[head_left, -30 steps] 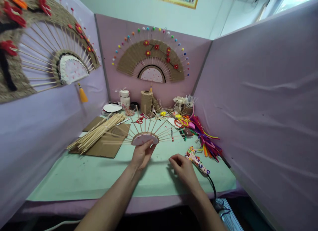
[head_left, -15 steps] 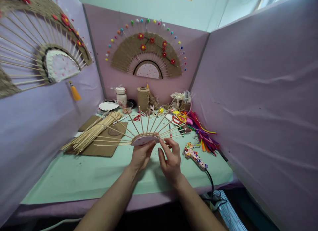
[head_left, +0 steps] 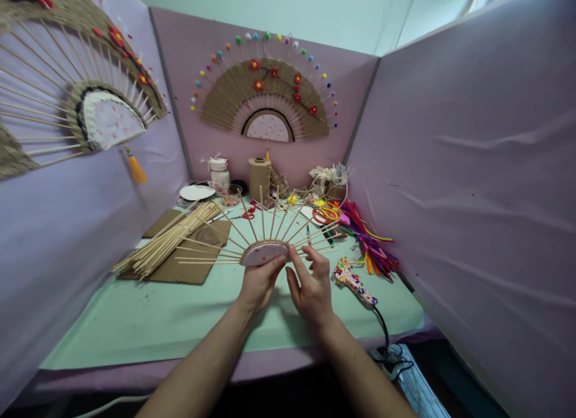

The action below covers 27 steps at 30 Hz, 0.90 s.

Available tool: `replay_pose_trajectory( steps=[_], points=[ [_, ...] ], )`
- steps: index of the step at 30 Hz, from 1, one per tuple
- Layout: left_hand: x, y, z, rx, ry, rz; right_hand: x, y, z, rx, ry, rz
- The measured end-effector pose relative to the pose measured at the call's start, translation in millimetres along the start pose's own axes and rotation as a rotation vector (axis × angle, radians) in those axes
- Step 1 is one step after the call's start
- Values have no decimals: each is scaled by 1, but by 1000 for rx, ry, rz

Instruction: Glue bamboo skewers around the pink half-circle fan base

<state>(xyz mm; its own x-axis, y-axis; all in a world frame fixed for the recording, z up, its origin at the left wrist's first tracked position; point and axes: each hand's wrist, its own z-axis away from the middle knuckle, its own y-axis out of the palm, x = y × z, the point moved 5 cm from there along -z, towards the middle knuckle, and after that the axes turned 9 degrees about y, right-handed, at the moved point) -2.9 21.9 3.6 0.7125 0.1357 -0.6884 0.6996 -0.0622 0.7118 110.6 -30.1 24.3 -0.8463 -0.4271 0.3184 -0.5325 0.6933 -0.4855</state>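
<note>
My left hand [head_left: 260, 281] grips a fan frame from below, thumb on the front of its pale half-round base [head_left: 265, 254]. Thin bamboo sticks [head_left: 245, 217] spread outward from the curved rim of that base. The index finger of my right hand [head_left: 310, 283] touches the base's right end. My right thumb stands apart from that finger, and the other fingers are loosely bent, with nothing held in them. The ends of the right-hand sticks lie partly behind my right hand's fingers.
A bundle of bamboo sticks [head_left: 168, 241] lies on cardboard [head_left: 191, 274] at left. At right are a patterned glue gun [head_left: 353, 283] with a black cord and pipe cleaners [head_left: 371, 247]. Behind stand a twine spool [head_left: 260, 177] and a jar [head_left: 219, 175]. A finished fan [head_left: 234, 97] hangs on the back panel.
The fan frame has shifted slightly right and tilted, so its upper sticks stand more upright in view. My right index finger stays at its right end.
</note>
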Motion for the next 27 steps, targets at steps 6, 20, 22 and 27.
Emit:
replay_pose_trajectory(
  steps=[6, 20, 22, 27],
  points=[
    [2, -6, -2, -27, 131, -156, -2, -16, -19, -16, -109, 84],
    [2, -3, 1, 67, 253, -312, -10, -20, -43, 22, 105, -193],
    [2, -5, 1, 55, 259, -313, -9, -18, -43, 15, 117, -182],
    [5, -8, -1, 40, 262, -319, -10, -15, -39, -76, 206, -231]
  ],
)
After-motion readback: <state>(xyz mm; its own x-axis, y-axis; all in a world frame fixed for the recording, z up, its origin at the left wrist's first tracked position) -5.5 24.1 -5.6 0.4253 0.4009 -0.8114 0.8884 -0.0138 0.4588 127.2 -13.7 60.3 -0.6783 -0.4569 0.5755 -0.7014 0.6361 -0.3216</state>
